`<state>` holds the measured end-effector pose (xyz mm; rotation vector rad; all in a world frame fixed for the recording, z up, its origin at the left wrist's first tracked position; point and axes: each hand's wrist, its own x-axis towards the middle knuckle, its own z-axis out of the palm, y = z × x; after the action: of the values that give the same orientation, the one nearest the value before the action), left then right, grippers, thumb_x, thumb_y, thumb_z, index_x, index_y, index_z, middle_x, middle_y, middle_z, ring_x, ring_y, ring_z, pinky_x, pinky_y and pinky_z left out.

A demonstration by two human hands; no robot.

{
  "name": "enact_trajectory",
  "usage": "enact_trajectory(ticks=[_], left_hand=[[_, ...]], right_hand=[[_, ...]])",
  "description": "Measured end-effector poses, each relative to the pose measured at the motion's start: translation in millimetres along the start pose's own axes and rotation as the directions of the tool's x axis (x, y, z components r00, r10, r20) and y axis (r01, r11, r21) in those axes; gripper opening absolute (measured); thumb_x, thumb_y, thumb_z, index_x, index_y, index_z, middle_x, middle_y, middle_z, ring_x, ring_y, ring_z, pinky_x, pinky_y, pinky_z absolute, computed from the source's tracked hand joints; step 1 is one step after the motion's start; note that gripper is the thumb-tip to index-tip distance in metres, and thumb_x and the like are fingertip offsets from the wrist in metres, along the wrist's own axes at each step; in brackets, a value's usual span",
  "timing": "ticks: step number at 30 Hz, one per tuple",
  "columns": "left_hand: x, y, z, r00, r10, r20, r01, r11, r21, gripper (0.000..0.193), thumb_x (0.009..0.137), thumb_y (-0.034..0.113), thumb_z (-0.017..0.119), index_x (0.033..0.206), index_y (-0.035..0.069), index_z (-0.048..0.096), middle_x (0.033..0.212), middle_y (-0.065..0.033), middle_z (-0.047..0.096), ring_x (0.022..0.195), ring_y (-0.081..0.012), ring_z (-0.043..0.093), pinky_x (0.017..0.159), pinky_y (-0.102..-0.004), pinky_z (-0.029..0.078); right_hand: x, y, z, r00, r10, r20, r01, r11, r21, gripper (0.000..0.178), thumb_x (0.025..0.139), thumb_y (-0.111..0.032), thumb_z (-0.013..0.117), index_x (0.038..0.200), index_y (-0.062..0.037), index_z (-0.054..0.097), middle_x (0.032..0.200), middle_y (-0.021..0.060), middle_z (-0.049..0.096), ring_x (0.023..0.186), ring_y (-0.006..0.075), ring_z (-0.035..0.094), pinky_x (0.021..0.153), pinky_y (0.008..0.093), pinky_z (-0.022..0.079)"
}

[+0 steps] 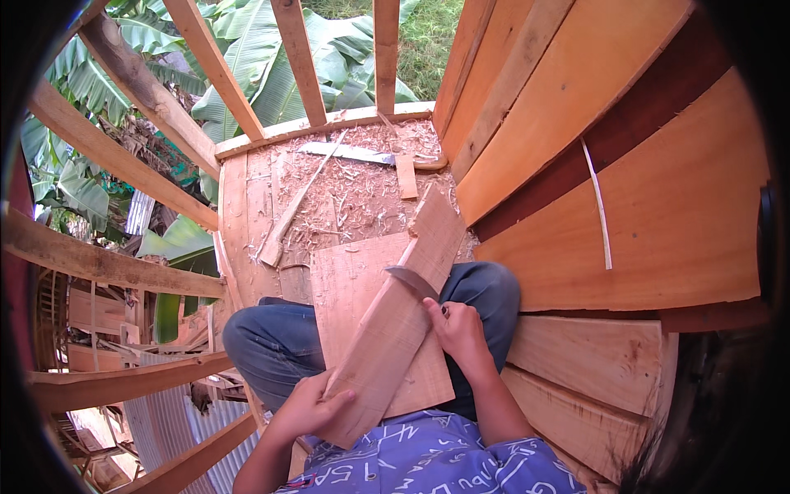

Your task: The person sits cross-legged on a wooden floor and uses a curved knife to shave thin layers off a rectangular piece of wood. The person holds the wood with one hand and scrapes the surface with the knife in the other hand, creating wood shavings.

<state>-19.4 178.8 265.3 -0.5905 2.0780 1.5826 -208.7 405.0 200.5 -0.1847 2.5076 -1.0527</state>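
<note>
A long wooden board (385, 342) lies tilted across my lap, its far end pointing up and to the right. My left hand (318, 403) grips its near left edge, thumb on top. My right hand (457, 331) is closed round the handle of a curved knife (413, 281); most of the handle is hidden in the fingers. The blade reaches left over the upper part of the board, and whether its edge touches the wood I cannot tell. Under this board rests a wider flat board (346, 272) on my legs.
Wood shavings (362, 198) cover the plank floor ahead. On them lie a handsaw (350, 152), a small wood block (406, 176) and a thin pointed strip (296, 214). Wooden railing bars (300, 62) stand in front and left; a plank wall (642, 222) rises at right.
</note>
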Motion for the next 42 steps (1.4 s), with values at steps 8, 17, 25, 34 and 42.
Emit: enact_trajectory(ticks=[8,17,25,34,42], left_hand=[[3,5,-2,0.991,0.056,-0.12,-0.056,0.998,-0.001,0.041,0.086,0.023,0.069,0.117,-0.003,0.063,0.097,-0.0237,0.071,0.094,-0.0331,0.072,0.082,-0.0385,0.053],[-5,16,5,0.982,0.106,-0.156,-0.079,0.983,0.165,0.039,0.085,0.027,0.069,0.112,-0.001,0.065,0.089,-0.0271,0.069,0.089,-0.0441,0.068,0.078,-0.045,0.054],[2,23,6,0.978,0.127,-0.164,-0.092,0.975,0.204,0.037,0.084,0.026,0.068,0.11,-0.001,0.065,0.086,-0.0272,0.069,0.087,-0.0438,0.068,0.077,-0.0465,0.054],[-5,21,6,0.978,0.122,-0.167,-0.089,0.977,0.194,0.041,0.084,0.019,0.069,0.117,-0.005,0.062,0.094,-0.026,0.071,0.093,-0.0371,0.072,0.079,-0.0404,0.054],[-4,25,10,0.974,0.116,-0.193,-0.074,0.974,0.214,0.037,0.084,0.027,0.068,0.108,-0.001,0.064,0.083,-0.0286,0.067,0.084,-0.0457,0.066,0.074,-0.0479,0.054]], right_hand=[[-51,-33,31,0.927,-0.242,0.287,0.297,0.94,-0.167,0.059,0.095,-0.053,0.056,0.081,0.0022,0.072,0.067,0.0262,0.063,0.069,0.043,0.066,0.064,0.049,0.053],[-7,-21,-13,0.991,-0.123,0.053,0.129,0.984,-0.12,0.069,0.094,-0.06,0.053,0.074,0.0038,0.068,0.068,0.025,0.065,0.069,0.0412,0.068,0.063,0.047,0.054],[-40,-35,23,0.928,-0.276,0.25,0.308,0.946,-0.099,0.068,0.091,-0.064,0.055,0.075,0.0014,0.069,0.068,0.0249,0.064,0.068,0.0448,0.065,0.064,0.0504,0.053],[3,-21,-11,0.988,-0.142,0.06,0.151,0.975,-0.162,0.062,0.094,-0.056,0.056,0.077,0.0012,0.071,0.068,0.0259,0.064,0.07,0.0423,0.067,0.066,0.0485,0.054],[-7,-23,8,0.995,-0.083,0.058,0.09,0.989,-0.116,0.062,0.093,-0.058,0.056,0.086,0.0006,0.073,0.072,0.0258,0.066,0.076,0.0431,0.068,0.069,0.0491,0.054]])
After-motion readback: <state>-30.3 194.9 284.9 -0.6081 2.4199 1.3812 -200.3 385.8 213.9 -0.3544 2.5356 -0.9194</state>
